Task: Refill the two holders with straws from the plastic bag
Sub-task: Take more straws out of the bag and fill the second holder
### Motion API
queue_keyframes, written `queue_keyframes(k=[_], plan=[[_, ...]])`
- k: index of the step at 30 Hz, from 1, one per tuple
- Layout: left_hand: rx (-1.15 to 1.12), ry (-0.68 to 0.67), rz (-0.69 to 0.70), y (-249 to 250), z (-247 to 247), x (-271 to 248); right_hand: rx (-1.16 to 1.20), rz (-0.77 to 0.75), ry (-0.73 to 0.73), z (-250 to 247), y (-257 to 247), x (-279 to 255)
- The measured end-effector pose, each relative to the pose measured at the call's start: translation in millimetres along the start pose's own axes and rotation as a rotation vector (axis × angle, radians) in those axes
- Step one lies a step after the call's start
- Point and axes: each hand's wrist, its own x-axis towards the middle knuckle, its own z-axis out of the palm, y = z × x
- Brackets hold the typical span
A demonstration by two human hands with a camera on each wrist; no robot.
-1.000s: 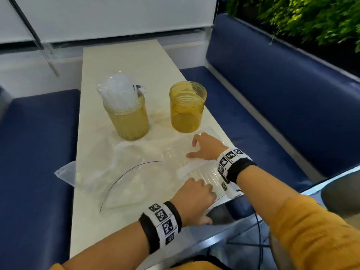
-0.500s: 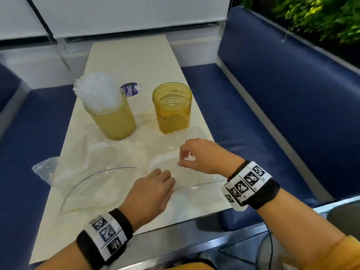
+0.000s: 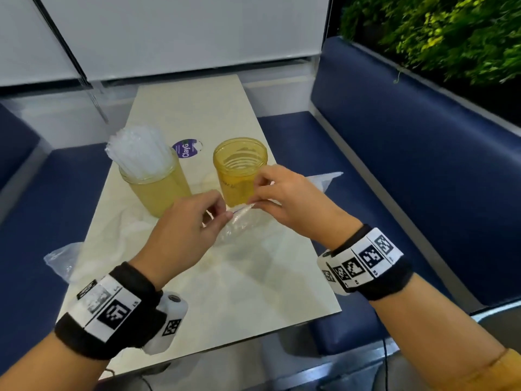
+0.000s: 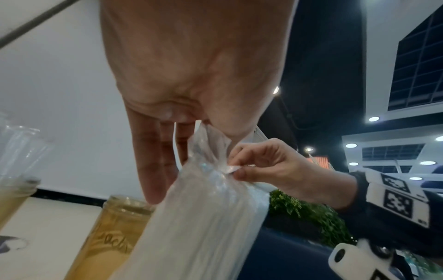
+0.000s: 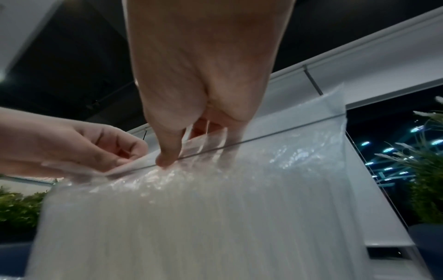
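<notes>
Two hands on the bag's mouth

Both my hands pinch the top edge of the plastic bag [image 3: 239, 221] of straws [image 5: 215, 217], lifted just in front of the empty holder [image 3: 239, 170]. My left hand [image 3: 183, 224] nips one lip between thumb and fingers; my right hand [image 3: 284, 196] nips the other, thumb pressed at the seal line. To open it well, I'd peel the lips apart slowly — pull outward, not up — keeping the straws hanging below the grip. Beyond my left hand, the filled holder [image 3: 158, 187] needs nothing.
</notes>
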Motion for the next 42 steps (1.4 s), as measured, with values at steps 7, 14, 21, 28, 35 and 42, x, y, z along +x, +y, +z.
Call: queue_keyframes(k=[7,14,21,28,35,42], plan=[[0.342,0.187,0.150,22.5,-14.4,-1.5,-0.045,-0.088,0.025,-13.3,-11.4,33.0],[0.300,0.166,-0.043,27.4,-16.7,9.4,-0.168,-0.113,0.072,-4.8,-22.4,40.8],[0.119,0.110,-0.125,29.1,-25.1,12.2,-0.203,-0.236,0.145,-6.0,-20.2,29.2],[-0.060,0.162,-0.174,29.2,-18.3,7.9,-0.224,-0.308,0.414,13.4,-10.5,-0.1],[0.015,0.141,-0.174,27.2,-15.7,6.4,-0.234,-0.312,0.222,11.4,-12.7,-3.9],[0.080,0.080,-0.173,29.2,-11.8,6.2,-0.238,-0.331,0.098,5.2,-14.8,-4.9]])
